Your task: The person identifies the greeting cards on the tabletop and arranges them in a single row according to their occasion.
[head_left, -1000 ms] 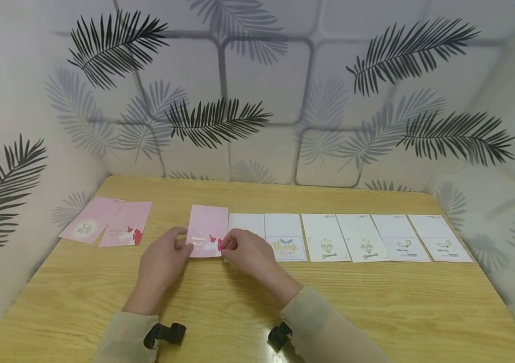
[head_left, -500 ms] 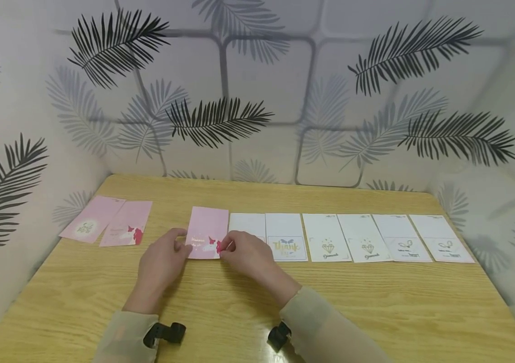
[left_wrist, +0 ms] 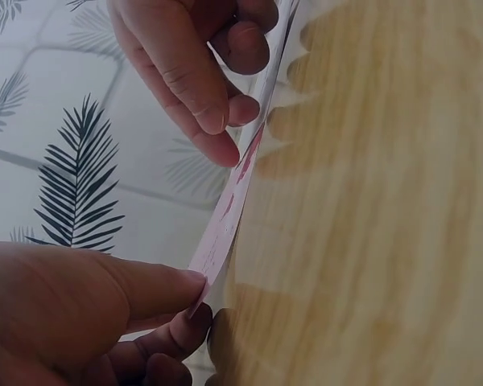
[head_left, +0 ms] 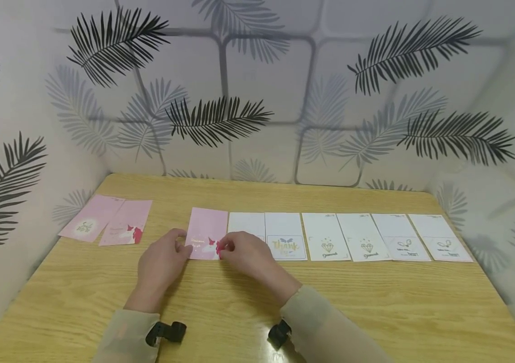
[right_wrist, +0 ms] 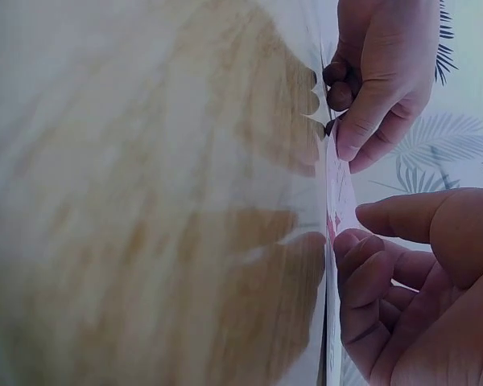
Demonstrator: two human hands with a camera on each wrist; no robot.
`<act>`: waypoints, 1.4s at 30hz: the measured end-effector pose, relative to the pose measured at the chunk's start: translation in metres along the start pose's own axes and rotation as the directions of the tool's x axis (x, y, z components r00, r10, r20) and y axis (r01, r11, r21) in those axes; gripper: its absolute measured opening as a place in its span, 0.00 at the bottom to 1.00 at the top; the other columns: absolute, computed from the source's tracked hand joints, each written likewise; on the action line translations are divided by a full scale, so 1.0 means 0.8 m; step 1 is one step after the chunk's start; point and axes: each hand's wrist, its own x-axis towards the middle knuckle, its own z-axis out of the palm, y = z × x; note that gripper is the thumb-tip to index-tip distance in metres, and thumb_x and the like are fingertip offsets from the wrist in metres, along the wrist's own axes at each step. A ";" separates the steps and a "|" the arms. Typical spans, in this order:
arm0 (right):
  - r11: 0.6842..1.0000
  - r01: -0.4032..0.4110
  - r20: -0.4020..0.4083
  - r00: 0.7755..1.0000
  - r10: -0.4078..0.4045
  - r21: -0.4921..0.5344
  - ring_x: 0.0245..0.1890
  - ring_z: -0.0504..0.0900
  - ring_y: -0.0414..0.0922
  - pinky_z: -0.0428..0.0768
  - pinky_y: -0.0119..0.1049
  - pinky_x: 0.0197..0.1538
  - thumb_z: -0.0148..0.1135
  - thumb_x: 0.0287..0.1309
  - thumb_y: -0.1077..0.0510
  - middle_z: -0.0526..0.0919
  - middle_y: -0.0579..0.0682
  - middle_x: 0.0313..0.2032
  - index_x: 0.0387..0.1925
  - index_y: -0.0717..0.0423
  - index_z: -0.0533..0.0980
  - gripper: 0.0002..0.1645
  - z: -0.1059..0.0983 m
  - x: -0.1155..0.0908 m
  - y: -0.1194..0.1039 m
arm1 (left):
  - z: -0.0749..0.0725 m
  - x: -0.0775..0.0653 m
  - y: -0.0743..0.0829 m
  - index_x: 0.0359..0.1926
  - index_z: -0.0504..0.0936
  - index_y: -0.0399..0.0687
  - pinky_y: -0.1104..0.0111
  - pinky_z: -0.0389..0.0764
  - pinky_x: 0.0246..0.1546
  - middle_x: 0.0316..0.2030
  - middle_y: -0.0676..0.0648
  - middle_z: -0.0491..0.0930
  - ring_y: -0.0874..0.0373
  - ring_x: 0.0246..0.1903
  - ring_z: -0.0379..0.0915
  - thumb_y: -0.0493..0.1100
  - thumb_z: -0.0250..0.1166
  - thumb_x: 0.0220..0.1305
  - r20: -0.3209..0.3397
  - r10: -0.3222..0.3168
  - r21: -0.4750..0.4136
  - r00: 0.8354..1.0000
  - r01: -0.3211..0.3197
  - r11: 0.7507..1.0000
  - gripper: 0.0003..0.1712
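A pink card with gold lettering and red figures along its lower part lies between the two hands. My left hand pinches its lower left edge, thumb on top and fingers underneath, as the left wrist view shows. At the lower right corner, the thumb and index finger of my right hand pinch the card. Seen from the left wrist, the card is slightly tilted, with its near edge close over the table. A white card right of it is partly covered by my right hand.
Two pink cards overlap at the far left of the wooden table. To the right runs a row of white cards: one reading "thank", two with diamonds, two with small line drawings. A leaf-patterned wall stands behind.
The pink card has shifted slightly toward the person, its lower edge coming level with the row of white cards. Both hands keep their hold at its edges and have barely moved.
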 end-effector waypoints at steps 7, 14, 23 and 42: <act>0.999 0.005 0.006 1.000 -0.005 -0.040 0.41 0.79 0.44 0.81 0.43 0.53 0.69 0.75 0.54 0.89 0.44 0.45 0.52 0.50 0.91 0.12 0.002 0.003 -0.004 | 0.001 0.003 0.001 0.66 0.82 0.37 0.51 0.79 0.37 0.39 0.44 0.87 0.50 0.34 0.80 0.44 0.69 0.76 0.006 -0.008 0.027 1.000 0.008 1.000 0.24; 0.999 0.010 0.010 1.000 -0.010 -0.045 0.40 0.79 0.43 0.80 0.41 0.50 0.68 0.75 0.54 0.89 0.44 0.45 0.52 0.50 0.92 0.12 -0.002 0.004 -0.007 | 0.002 0.003 0.000 0.66 0.82 0.37 0.51 0.81 0.37 0.39 0.44 0.88 0.49 0.34 0.81 0.45 0.69 0.76 0.001 -0.002 0.053 1.000 0.002 0.999 0.24; 0.998 0.027 0.021 0.999 -0.026 -0.049 0.40 0.79 0.41 0.81 0.41 0.50 0.68 0.75 0.55 0.90 0.44 0.47 0.52 0.50 0.92 0.12 -0.002 0.005 -0.006 | 0.001 0.003 0.003 0.67 0.82 0.34 0.54 0.77 0.33 0.33 0.46 0.82 0.50 0.30 0.75 0.44 0.70 0.75 0.008 0.015 0.081 1.000 -0.016 0.997 0.25; 1.000 0.016 0.052 0.999 -0.015 -0.022 0.39 0.78 0.43 0.77 0.40 0.45 0.68 0.76 0.55 0.86 0.43 0.42 0.55 0.51 0.91 0.14 -0.001 0.003 -0.004 | 0.006 0.003 -0.001 0.65 0.85 0.37 0.55 0.76 0.33 0.34 0.46 0.82 0.50 0.30 0.74 0.42 0.69 0.75 0.000 0.032 0.088 0.999 -0.032 0.996 0.22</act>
